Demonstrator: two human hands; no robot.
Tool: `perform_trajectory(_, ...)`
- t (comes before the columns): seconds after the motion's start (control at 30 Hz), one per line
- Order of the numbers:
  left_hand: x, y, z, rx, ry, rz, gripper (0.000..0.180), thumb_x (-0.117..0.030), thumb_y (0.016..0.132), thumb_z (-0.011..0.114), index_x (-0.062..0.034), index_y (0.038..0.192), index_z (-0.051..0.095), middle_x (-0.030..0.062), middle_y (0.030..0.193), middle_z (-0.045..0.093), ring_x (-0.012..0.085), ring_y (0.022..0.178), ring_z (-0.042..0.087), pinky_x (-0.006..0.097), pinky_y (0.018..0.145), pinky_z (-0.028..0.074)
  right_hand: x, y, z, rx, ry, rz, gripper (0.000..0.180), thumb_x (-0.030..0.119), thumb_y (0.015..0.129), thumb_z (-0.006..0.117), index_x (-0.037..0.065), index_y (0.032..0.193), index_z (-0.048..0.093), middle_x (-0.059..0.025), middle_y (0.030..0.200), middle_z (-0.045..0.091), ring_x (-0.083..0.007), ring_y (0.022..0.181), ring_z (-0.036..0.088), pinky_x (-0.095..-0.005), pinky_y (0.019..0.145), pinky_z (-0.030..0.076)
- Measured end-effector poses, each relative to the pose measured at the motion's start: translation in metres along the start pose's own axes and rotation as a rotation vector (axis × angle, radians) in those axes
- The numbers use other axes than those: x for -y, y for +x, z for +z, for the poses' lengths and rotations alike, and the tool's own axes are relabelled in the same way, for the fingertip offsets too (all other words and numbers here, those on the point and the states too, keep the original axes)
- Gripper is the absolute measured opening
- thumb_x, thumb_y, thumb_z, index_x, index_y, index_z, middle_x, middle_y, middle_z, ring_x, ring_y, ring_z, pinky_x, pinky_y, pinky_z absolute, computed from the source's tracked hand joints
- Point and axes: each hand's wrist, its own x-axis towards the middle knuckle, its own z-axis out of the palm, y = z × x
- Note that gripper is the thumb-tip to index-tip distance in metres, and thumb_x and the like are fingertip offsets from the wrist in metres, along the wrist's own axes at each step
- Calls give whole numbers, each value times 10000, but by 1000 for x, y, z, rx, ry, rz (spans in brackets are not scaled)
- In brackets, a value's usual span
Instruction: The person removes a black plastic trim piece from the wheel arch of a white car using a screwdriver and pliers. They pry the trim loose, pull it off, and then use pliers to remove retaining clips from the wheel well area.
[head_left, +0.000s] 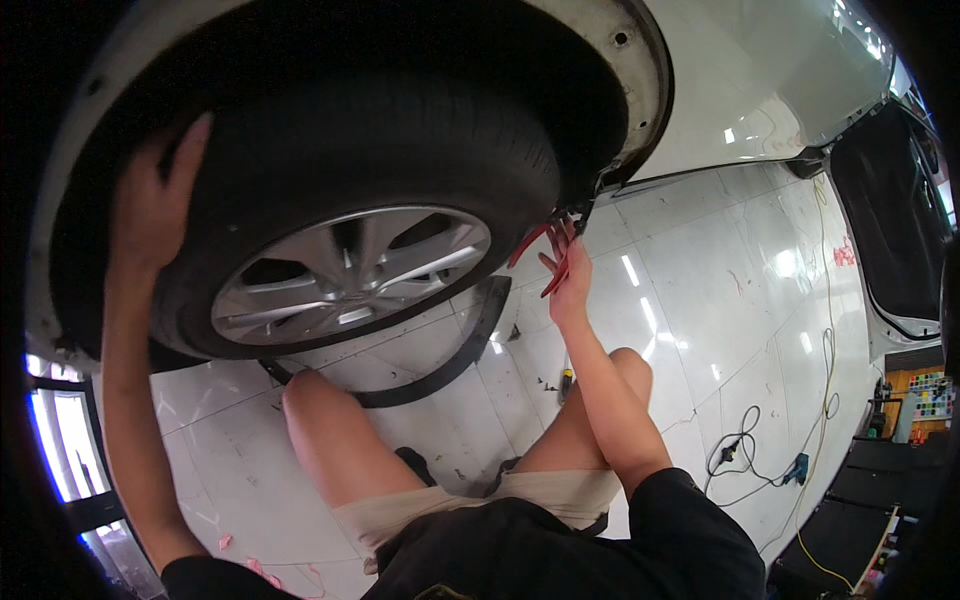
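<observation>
My right hand (570, 278) grips red-handled pliers (553, 262) at the lower right corner of the wheel arch. Their jaws meet the dark lower edge of the car body there, and what they bite on is too small to make out. At the left side of the tyre (390, 135), my left hand (152, 212) reaches up into the arch. Its thumb stands apart from the fingers, whose tips are lost in shadow; it appears to rest against the tyre and holds nothing visible. A silver spoked rim (350, 275) fills the wheel between my arms.
A black curved trim strip (440, 375) lies on the glossy tiled floor (720, 290) below the wheel. A yellow-and-black tool (566, 383) and small dark bits lie by my right knee. Cables (735, 450) trail at right, near an open car door (885, 215).
</observation>
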Motion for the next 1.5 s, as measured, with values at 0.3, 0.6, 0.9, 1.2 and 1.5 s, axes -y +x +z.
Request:
perform_trajectory(0.3, 18, -1, 0, -117, 104, 185, 524, -430, 1058, 404, -56, 1379, 583, 209, 1355, 597, 328, 1283, 559, 426, 1103, 414, -20, -13, 24, -128, 39, -73, 787, 604, 1016, 372, 20, 1538, 300, -128, 1487, 465, -266, 1368, 433, -448, 1037, 369)
perform_trajectory(0.6, 65, 1, 2, -81, 440, 384, 463, -314, 1087, 305, -137, 1471, 493, 185, 1453, 515, 318, 1357, 489, 434, 1157, 364, -7, -24, -5, -87, 10, -41, 758, 618, 1017, 315, 54, 1523, 333, -139, 1432, 514, -251, 1287, 488, -431, 1020, 398)
perform_trajectory(0.9, 71, -7, 2, -131, 472, 410, 438, -279, 1092, 304, -190, 1475, 497, 177, 1470, 496, 324, 1370, 474, 439, 1163, 355, 76, -134, -100, -250, -322, -183, 739, 512, 982, 391, -25, 1489, 348, -241, 1404, 513, -327, 1319, 491, -426, 1021, 424)
perform_trajectory(1.2, 12, -1, -4, -86, 409, 361, 405, -281, 1061, 417, -171, 1428, 549, 193, 1409, 541, 336, 1271, 555, 427, 1089, 421, -32, 11, 27, -244, -177, -247, 438, 283, 1033, 532, 11, 1374, 482, -110, 1256, 612, -176, 1054, 623, -348, 836, 544)
perform_trajectory(1.5, -7, 1, 3, -101, -81, 189, 486, -449, 1025, 494, -120, 1365, 607, 181, 1320, 622, 317, 1203, 608, 421, 1049, 445, -26, 5, 69, -347, 53, -187, 407, 242, 996, 614, 11, 1312, 500, -74, 1078, 601, -152, 767, 616, -285, 528, 498)
